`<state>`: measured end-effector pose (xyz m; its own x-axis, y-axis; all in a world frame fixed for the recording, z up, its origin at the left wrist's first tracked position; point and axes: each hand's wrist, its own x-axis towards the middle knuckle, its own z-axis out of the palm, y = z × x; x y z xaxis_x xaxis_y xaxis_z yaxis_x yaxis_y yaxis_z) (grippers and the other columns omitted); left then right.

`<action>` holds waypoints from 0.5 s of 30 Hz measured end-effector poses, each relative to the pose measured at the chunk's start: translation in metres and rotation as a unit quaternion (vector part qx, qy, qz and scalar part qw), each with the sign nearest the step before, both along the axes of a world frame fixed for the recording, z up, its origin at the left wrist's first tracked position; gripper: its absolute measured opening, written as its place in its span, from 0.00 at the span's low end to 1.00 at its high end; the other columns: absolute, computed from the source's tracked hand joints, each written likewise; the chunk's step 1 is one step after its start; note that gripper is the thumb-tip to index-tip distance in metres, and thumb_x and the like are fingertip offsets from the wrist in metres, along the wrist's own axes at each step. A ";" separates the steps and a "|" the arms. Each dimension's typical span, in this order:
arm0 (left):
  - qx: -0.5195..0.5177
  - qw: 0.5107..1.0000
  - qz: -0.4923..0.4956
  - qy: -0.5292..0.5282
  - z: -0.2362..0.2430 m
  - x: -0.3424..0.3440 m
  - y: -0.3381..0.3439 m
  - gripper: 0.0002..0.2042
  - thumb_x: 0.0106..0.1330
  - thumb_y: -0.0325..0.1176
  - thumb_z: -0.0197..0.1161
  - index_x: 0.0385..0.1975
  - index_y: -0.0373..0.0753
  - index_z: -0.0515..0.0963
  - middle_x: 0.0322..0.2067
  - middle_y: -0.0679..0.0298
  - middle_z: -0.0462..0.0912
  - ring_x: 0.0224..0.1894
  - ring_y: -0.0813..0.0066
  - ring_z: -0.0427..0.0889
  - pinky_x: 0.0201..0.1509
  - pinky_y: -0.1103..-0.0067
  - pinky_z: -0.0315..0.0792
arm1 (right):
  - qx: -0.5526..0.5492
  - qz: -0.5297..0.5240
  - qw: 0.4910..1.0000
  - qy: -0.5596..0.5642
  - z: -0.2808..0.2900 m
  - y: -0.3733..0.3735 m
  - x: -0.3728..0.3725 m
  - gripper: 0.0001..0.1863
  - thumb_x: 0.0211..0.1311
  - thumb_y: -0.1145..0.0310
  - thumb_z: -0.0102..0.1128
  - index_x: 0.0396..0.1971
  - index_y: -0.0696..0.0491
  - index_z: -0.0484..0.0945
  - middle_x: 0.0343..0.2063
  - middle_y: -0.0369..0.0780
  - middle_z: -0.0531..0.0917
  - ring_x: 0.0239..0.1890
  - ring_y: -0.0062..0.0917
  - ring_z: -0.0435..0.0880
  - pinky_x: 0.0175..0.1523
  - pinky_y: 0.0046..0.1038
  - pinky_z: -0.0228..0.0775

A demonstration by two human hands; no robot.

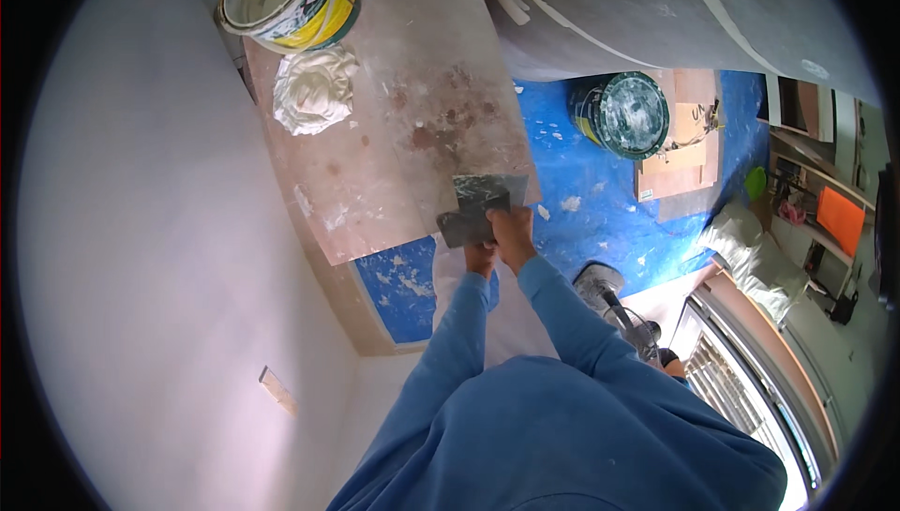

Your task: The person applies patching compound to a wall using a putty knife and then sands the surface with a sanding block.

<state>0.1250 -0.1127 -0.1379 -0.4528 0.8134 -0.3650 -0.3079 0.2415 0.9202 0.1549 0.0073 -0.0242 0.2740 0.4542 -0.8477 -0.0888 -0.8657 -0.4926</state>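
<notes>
In front of my body I hold a dark, flat, square-edged piece that looks like sandpaper, its surface scuffed with pale marks. A dark grey part of it folds or overlaps at the near side; whether that is a separate block I cannot tell. My right hand grips the right edge, thumb on top. Beneath the near edge, my left hand supports it, with most of its fingers hidden. Under and beyond the hands lies a stained brown board.
On the board's far left stand an open paint bucket and a crumpled white cloth. Blue sheeting covers the floor, with a lidded dark bucket, cardboard and a long-handled round-headed tool on the right. A pale wall rises left.
</notes>
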 end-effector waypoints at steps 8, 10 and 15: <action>-0.086 0.991 -0.014 -0.101 0.021 0.001 0.006 0.31 0.57 0.35 0.71 0.60 0.38 0.66 0.59 0.63 0.69 0.61 0.73 0.69 0.64 0.74 0.65 | 0.094 0.008 0.994 -0.050 -0.034 -0.017 -0.019 0.13 0.51 0.71 0.62 0.38 0.58 0.80 0.33 0.41 0.82 0.32 0.31 0.81 0.27 0.33 0.69; -0.141 0.980 -0.092 -0.106 0.017 -0.005 -0.002 0.29 0.60 0.37 0.68 0.61 0.39 0.65 0.58 0.62 0.70 0.60 0.73 0.70 0.63 0.74 0.66 | 0.069 -0.040 0.996 -0.038 -0.038 -0.022 -0.022 0.10 0.48 0.74 0.63 0.33 0.60 0.81 0.29 0.41 0.81 0.28 0.30 0.81 0.17 0.32 0.68; -0.133 0.958 -0.013 -0.255 -0.001 -0.005 0.007 0.21 0.64 0.38 0.64 0.54 0.36 0.71 0.48 0.63 0.77 0.49 0.74 0.78 0.52 0.77 0.72 | 0.163 -0.031 0.984 -0.062 -0.046 -0.028 -0.029 0.11 0.48 0.74 0.63 0.33 0.61 0.80 0.30 0.40 0.81 0.28 0.29 0.79 0.23 0.34 0.69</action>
